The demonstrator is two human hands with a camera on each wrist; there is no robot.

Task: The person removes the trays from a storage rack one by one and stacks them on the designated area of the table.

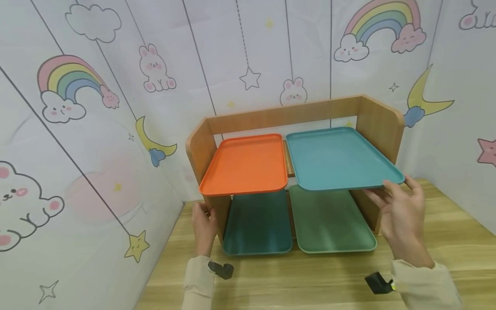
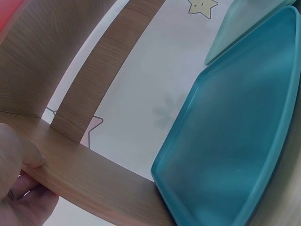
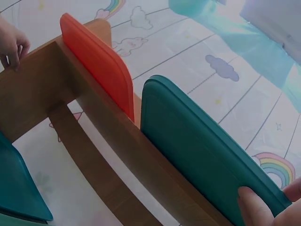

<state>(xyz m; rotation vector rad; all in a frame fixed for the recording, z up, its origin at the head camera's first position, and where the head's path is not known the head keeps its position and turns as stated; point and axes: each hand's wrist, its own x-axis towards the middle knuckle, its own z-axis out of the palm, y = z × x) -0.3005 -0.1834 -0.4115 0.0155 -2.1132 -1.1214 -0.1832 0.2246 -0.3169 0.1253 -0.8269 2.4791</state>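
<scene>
The right hand (image 1: 404, 212) pinches the near right corner of a blue tray (image 1: 342, 160), its front edge jutting past the wooden rack (image 1: 379, 125) gripped by the left hand (image 1: 204, 224); counter (image 1: 306, 280) spreads in front.

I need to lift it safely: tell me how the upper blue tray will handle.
The blue tray looks stiff, being flat with a raised rim. Its thin build suggests it is light for its size. Its smooth surface may prove slippery.

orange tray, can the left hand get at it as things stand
Likely yes: the orange tray, its front edge exposed, sits close above the left hand, though that hand grips the wooden side panel.
</scene>
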